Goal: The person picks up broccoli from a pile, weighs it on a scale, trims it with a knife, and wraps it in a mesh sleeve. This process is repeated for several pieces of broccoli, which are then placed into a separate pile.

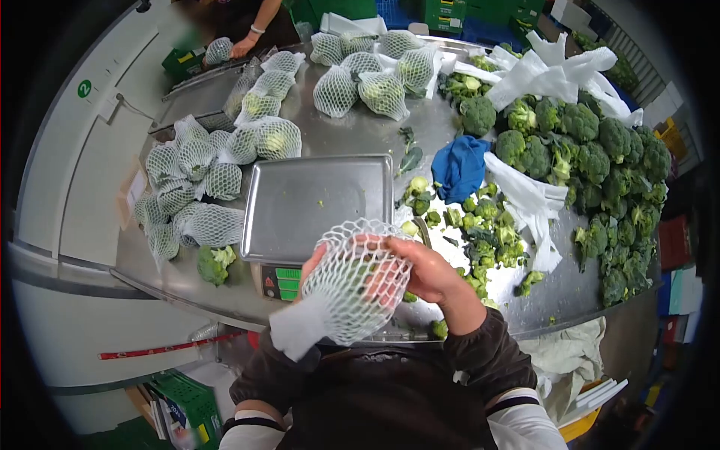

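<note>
In front of my body, both hands are at a white foam net sleeve (341, 289), bulged wide at the top and bunched narrow at its lower left end. My right hand (427, 274) grips its right side and upper rim, and some fingers show through the mesh. My left hand (313, 262) is closed on the left side, mostly hidden behind the net. Whether a vegetable is inside the sleeve I cannot make out. Just beyond is the steel tray of a weighing scale (319, 206), with a few green crumbs on it and a lit green display (289, 283) below.
Netted heads (196, 161) cluster at left, and more netted heads (360, 86) lie at the back. Bare broccoli (592, 142) is piled right, near loose white sleeves (529, 202), a blue cloth (460, 169) and trimmings (484, 232). Another person's hand (241, 48) holds a netted head at upper left.
</note>
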Motion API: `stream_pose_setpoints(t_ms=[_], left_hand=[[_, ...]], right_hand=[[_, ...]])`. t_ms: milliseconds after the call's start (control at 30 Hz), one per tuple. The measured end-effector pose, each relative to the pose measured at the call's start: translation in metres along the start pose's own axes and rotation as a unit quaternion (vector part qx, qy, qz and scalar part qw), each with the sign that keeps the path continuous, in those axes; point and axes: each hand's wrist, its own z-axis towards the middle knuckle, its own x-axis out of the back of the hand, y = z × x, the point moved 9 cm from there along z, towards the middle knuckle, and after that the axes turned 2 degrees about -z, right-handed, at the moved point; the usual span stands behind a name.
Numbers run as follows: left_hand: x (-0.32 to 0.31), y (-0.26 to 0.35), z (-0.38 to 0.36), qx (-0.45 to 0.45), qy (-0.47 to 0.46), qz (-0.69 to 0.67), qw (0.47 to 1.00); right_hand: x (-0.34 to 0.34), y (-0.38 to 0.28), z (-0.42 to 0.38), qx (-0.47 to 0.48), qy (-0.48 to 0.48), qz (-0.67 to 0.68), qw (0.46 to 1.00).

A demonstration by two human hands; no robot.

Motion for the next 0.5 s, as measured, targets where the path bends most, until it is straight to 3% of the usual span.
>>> stream_pose_setpoints(t_ms=[67,133,200,267,333,400,467,500], left_hand=[[0.02,-0.01,0.002,0.009,0.041,-0.051,0.998],[0.03,-0.008,0.003,0.014,0.046,-0.073,0.996],[0.036,0.001,0.003,0.021,-0.019,-0.029,0.999],[0.023,0.008,-0.004,-0.029,-0.061,-0.041,0.997],[0.013,0.01,-0.007,-0.063,-0.087,-0.07,0.992],[0.005,0.017,-0.006,-0.092,-0.11,-0.089,0.986],[-0.001,0.03,-0.004,-0.114,-0.131,-0.096,0.98],[0.001,0.041,0.001,-0.11,-0.128,-0.059,0.984]], right_hand=[[0.018,0.019,-0.002,0.013,0.039,0.148,0.988],[0.031,0.033,-0.008,0.006,0.055,0.191,0.98],[0.043,0.053,-0.009,0.0,0.071,0.231,0.97],[0.057,0.077,-0.009,-0.049,0.147,-0.028,0.987],[0.048,0.091,0.01,0.004,0.186,0.021,0.982],[0.063,0.074,0.026,0.19,0.217,-0.132,0.948],[0.056,0.05,0.012,0.13,0.228,-0.216,0.941],[0.053,0.052,0.013,0.119,0.211,-0.144,0.959]])
